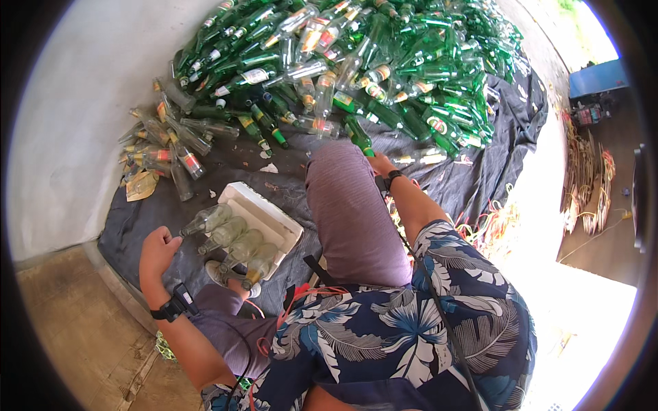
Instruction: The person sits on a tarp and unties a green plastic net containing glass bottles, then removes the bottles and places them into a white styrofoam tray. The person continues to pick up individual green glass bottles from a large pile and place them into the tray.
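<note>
My left hand (158,251) is curled beside the neck of a clear glass bottle (205,220); whether it touches the neck cannot be told. Several clear bottles lie side by side in a shallow white box (288,221), their necks pointing over its near left side. Past my raised knee, my right hand (381,164) is at the neck of a green glass bottle (358,134), its fingers closed around it. That bottle lies at the near edge of a large heap of green bottles (421,67).
Clear bottles (180,138) lie in a smaller group by the pale wall (77,128). Black sheeting (247,169) covers the floor. Red and yellow plastic strings (493,226) lie at the right. Flattened cardboard (581,180) is stacked farther right.
</note>
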Available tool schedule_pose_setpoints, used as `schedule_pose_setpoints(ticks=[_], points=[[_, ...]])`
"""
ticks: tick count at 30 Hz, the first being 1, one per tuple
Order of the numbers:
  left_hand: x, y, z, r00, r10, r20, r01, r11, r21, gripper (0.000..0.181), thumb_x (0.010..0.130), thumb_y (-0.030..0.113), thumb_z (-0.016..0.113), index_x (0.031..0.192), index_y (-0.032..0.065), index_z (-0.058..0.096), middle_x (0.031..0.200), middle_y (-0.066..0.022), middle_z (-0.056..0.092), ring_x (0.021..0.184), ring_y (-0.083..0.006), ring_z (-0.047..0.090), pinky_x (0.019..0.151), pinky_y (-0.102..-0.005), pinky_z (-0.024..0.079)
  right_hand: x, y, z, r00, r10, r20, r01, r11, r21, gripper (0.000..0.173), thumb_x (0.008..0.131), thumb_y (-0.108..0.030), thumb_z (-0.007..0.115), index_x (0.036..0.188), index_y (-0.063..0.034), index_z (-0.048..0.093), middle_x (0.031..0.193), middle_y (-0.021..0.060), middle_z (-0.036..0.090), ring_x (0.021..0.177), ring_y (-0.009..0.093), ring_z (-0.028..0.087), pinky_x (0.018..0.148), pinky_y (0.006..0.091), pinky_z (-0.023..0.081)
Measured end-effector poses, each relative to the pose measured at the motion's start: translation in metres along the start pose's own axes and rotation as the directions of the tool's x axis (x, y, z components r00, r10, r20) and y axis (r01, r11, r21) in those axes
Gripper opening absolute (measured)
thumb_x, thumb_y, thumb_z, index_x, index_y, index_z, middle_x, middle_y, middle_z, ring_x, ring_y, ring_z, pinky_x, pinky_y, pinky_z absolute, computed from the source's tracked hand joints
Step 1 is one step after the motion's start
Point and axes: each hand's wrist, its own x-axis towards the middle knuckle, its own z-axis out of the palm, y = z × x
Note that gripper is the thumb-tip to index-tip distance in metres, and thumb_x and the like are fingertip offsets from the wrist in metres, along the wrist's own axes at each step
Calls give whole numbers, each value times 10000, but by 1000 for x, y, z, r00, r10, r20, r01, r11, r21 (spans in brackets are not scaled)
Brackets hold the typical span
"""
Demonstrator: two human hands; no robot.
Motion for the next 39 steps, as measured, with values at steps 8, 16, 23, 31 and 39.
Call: schedule_pose_setpoints(ticks=[8, 16, 23, 31, 39], points=[[18, 8, 11, 996, -52, 71, 47, 997, 63, 274, 798, 131, 752, 728, -16, 531, 641, -104, 542, 595, -178, 522, 567, -353, 426, 55, 72, -17, 894, -111, -435, -136, 856, -499, 496, 747, -433, 825, 1079, -77, 727, 1057, 203, 746, 1053, 382, 704, 894, 448, 547], [5, -47, -16, 979, -200, -39, 180, 937, -300, 103, 914, 93, 669, 899, 4, 619, 776, -25, 606, 721, -98, 556, 675, -270, 465, 103, 125, -44, 859, -104, -501, -180, 855, -486, 404, 761, -356, 772, 1068, -94, 763, 932, 159, 764, 848, 323, 739, 744, 412, 577], [2, -63, -21, 952, -297, -75, 243, 881, -405, 77, 956, 101, 641, 968, 30, 613, 831, 13, 583, 748, -76, 557, 702, -239, 471, 90, 115, -61, 879, 40, -474, -224, 914, -337, 326, 878, -256, 568, 1135, -161, 744, 1161, 205, 731, 1149, 389, 673, 1002, 443, 519], [12, -48, -26, 956, -293, -12, 269, 891, -366, 137, 955, 98, 640, 1055, 4, 636, 877, -5, 620, 799, -98, 582, 752, -250, 485, 92, 103, -71, 861, 84, -501, -253, 926, -280, 376, 861, -272, 576, 1186, -148, 719, 1226, 204, 712, 1196, 392, 650, 1038, 436, 499], [21, -51, -20, 958, -285, -6, 268, 907, -326, 149, 946, 96, 642, 1048, -12, 642, 866, -14, 624, 787, -99, 584, 731, -258, 490, 126, 144, -102, 873, 65, -484, -197, 954, -227, 460, 853, -277, 638, 1276, -99, 662, 1228, 170, 710, 1120, 341, 683, 956, 402, 532]])
